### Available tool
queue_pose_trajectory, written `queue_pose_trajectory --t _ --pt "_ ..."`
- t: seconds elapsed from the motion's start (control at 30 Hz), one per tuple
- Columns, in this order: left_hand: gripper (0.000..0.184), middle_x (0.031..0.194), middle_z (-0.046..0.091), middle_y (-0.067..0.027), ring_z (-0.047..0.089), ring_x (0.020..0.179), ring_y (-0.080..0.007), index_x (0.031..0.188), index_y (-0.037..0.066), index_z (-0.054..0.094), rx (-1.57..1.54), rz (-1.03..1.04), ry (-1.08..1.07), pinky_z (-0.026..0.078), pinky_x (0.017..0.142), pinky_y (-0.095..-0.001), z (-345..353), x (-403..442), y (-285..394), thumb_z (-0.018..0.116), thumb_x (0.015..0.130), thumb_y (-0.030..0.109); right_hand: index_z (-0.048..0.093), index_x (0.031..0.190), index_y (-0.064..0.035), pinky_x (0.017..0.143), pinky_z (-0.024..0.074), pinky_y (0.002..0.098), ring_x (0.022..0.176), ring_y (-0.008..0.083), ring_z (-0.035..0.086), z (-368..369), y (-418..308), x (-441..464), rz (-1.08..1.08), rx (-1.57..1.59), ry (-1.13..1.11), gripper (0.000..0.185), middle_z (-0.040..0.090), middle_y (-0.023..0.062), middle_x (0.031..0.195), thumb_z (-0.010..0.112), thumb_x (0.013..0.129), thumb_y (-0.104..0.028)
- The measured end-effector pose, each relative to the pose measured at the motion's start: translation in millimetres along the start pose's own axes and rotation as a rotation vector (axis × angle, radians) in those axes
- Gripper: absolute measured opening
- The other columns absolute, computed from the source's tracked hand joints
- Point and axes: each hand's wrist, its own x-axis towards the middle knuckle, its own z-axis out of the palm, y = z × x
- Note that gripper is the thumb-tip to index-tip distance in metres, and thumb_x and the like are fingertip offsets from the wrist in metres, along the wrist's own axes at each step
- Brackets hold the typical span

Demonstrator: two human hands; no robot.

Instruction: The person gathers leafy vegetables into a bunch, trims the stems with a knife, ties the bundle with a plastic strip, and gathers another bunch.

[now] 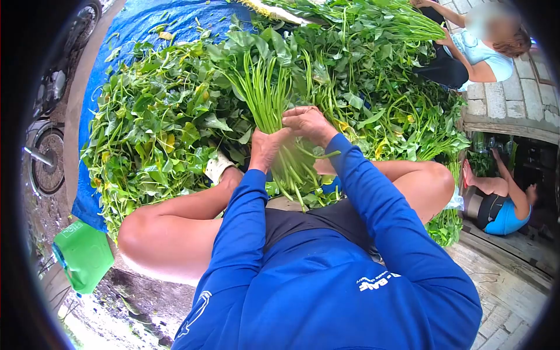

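My left hand (268, 149) is wrapped around a thick bundle of leafy green stems (262, 93), leaves pointing away from me and cut ends hanging toward my lap. Against the same bundle, just above the left hand, my right hand (309, 125) has its fingers bent and pressed on the stems. A loose stem (322, 155) sticks out below the right wrist. Around both hands lies a large heap of leafy greens (151, 128), some leaves yellowed. What the right fingertips grip is partly hidden.
A blue tarp (93, 134) lies under the heap. At the left are a green plastic jug (84, 256) and a motorcycle wheel (49, 157). One person (484, 52) at upper right holds another bunch of greens (408, 20); a second person (507, 210) sits at right.
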Motion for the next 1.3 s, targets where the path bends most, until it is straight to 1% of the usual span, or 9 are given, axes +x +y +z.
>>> queue_pose_trajectory --t 0.2,0.23,0.33,0.43,0.57,0.83,1.03,1.17,1.3 --pt "0.025 0.093 0.077 -0.0044 0.07 0.078 -0.0142 0.104 0.0 0.077 0.136 -0.01 0.113 0.056 0.075 -0.0298 -1.5 10.6 -10.9 0.081 0.081 0.01 0.068 0.132 0.0052 0.107 0.0531 0.0497 0.119 0.0454 0.069 4.0 -15.0 -62.8 -0.407 -0.992 0.145 0.064 0.073 0.0293 0.122 0.064 0.098 -0.049" --pt "0.021 0.088 0.075 -0.0044 0.069 0.073 -0.0149 0.099 0.0 0.077 0.186 0.026 0.132 0.056 0.071 -0.0305 2.6 7.9 -1.6 0.08 0.082 0.011 0.059 0.146 0.003 0.109 0.0508 0.0531 0.126 0.0464 0.065 17.6 -47.6 -99.9 -0.121 -1.136 0.012 0.071 0.068 0.0309 0.133 0.061 0.101 -0.052" --pt "0.02 0.086 0.075 -0.0049 0.069 0.073 -0.0157 0.097 -0.001 0.076 -0.116 -0.03 0.124 0.056 0.069 -0.0317 14.5 6.0 24.0 0.08 0.083 0.013 0.021 0.168 -0.0018 0.124 0.0355 0.0517 0.151 0.0473 0.041 26.5 -3.5 -126.7 -0.099 -1.003 -0.027 0.098 0.042 0.0337 0.161 0.055 0.102 -0.066" --pt "0.019 0.088 0.075 -0.006 0.07 0.072 -0.017 0.099 -0.001 0.075 -0.127 -0.025 0.082 0.057 0.067 -0.0327 14.3 3.4 50.5 0.079 0.085 0.011 0.014 0.169 0.0008 0.128 0.0296 0.0481 0.156 0.0453 0.034 40.8 31.2 -116.4 -0.515 -0.47 -0.003 0.105 0.033 0.0321 0.168 0.056 0.101 -0.068" --pt "0.025 0.091 0.075 -0.0072 0.071 0.074 -0.0173 0.105 -0.002 0.074 0.042 0.13 0.065 0.058 0.068 -0.0325 8.0 1.1 113.7 0.078 0.084 0.009 0.017 0.168 0.0039 0.129 0.0276 0.0462 0.157 0.0443 0.032 41.4 0.5 -121.3 -0.639 -0.578 0.029 0.106 0.03 0.0312 0.17 0.066 0.098 -0.06" --pt "0.057 0.113 0.077 -0.012 0.072 0.1 -0.0208 0.129 0.002 0.064 1.022 0.587 -0.011 0.057 0.092 -0.0354 -49.1 27.7 342.1 0.085 0.076 0.006 0.062 0.141 0.0059 0.103 0.0549 0.0424 0.121 0.0344 0.07 -28.3 -72.2 -250.2 -0.411 -0.645 -0.109 0.069 0.07 0.0258 0.131 0.073 0.097 -0.045" --pt "0.047 0.101 0.074 -0.0232 0.071 0.103 -0.0429 0.111 0.004 0.069 1.985 0.512 0.01 0.055 0.089 -0.0502 17.9 -45.3 451.9 0.085 0.069 0.015 0.078 0.116 -0.0031 0.078 0.0578 0.0436 0.088 0.0352 0.073 1.3 -126.5 -350.1 -0.978 -0.785 -0.227 0.041 0.076 0.0139 0.1 0.083 0.092 -0.036" --pt "0.052 0.101 0.074 -0.0222 0.072 0.101 -0.0423 0.115 0.004 0.067 2.208 0.478 -0.107 0.055 0.088 -0.0519 21.7 -24.6 458.0 0.087 0.068 0.014 0.078 0.102 -0.0007 0.068 0.0555 0.0403 0.079 0.0322 0.071 16.2 -163.3 -424.6 -1.216 -0.635 -0.772 0.036 0.073 0.0161 0.091 0.089 0.088 -0.033" --pt "0.051 0.102 0.073 -0.0234 0.072 0.105 -0.0419 0.113 0.005 0.069 2.239 0.466 -0.105 0.055 0.089 -0.051 35.2 -21.8 450.6 0.086 0.066 0.013 0.075 0.086 0.0027 0.049 0.041 0.033 0.063 0.0198 0.064 29.9 -172.5 -443.2 -1.526 -0.548 -0.747 0.047 0.067 0.0066 0.076 0.093 0.083 -0.041"
